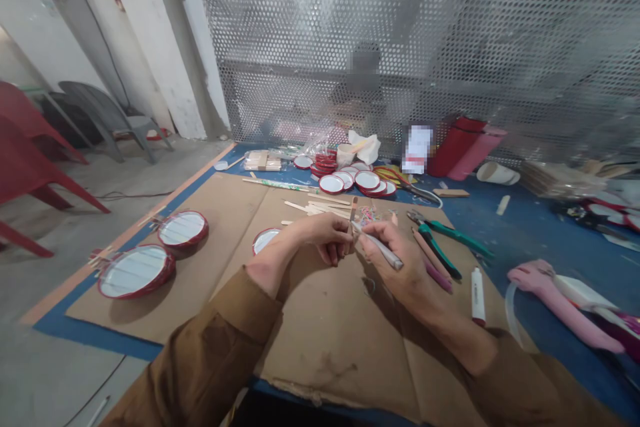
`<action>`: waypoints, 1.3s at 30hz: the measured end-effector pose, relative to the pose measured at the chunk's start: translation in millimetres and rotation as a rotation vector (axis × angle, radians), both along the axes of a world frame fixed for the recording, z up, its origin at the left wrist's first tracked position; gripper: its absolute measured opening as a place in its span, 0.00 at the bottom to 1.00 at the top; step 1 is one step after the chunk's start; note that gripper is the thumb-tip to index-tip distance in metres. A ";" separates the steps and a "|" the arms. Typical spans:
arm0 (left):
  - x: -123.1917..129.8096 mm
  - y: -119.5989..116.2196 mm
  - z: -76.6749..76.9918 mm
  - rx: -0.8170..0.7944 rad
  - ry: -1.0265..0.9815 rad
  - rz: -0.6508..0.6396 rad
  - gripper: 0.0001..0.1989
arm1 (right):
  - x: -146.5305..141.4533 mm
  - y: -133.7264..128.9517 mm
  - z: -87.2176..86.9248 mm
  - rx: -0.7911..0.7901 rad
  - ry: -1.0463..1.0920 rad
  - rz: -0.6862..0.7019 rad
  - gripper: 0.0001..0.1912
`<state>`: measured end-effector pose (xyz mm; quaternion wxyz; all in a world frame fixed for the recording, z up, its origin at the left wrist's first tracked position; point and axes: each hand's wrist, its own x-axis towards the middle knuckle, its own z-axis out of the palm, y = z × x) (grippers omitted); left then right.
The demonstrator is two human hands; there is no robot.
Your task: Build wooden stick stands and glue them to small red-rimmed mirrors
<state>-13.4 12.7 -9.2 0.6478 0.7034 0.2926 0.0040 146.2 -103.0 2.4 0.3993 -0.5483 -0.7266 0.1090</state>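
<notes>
Left-edge discs: two, red-rimmed, white faces [136,271], sitting along the cardboard's [325,347] left edge.
Third disc [265,239]: mid-cardboard, partly hidden by left forearm.
Left hand [330,235]: arm in from near edge, wrist bent right, fingers curled, tips pinched on wooden stick [354,207].
Wooden stick: upright-ish, between the hands, mid-cardboard toward far edge.
Loose sticks [323,207]: just past left hand, toward far edge.
Disc pile [367,180]: blue table, beyond cardboard's far edge.
Right hand [397,260]: in from near right, fingers clamped round slim grey-white tool [386,252], tip at the stick.
Crowding right hand: green-handled pliers [440,250] across right edge; white marker [478,293] near it.
</notes>
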 end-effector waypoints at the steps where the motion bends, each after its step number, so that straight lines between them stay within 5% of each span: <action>1: -0.2 0.2 -0.4 0.004 -0.002 -0.001 0.14 | -0.2 0.1 0.0 -0.002 0.003 0.005 0.10; 10: -2.9 -2.2 2.3 -0.012 -0.003 0.000 0.18 | -2.0 -0.4 -0.2 0.038 0.050 -0.082 0.08; 23: -2.5 -5.9 7.2 0.035 -0.001 0.023 0.08 | -3.0 -0.5 4.5 0.046 0.051 -0.019 0.08; 39: -3.4 -0.7 -0.3 0.054 -0.005 0.006 0.20 | -0.6 -0.3 4.1 -0.020 0.039 0.060 0.09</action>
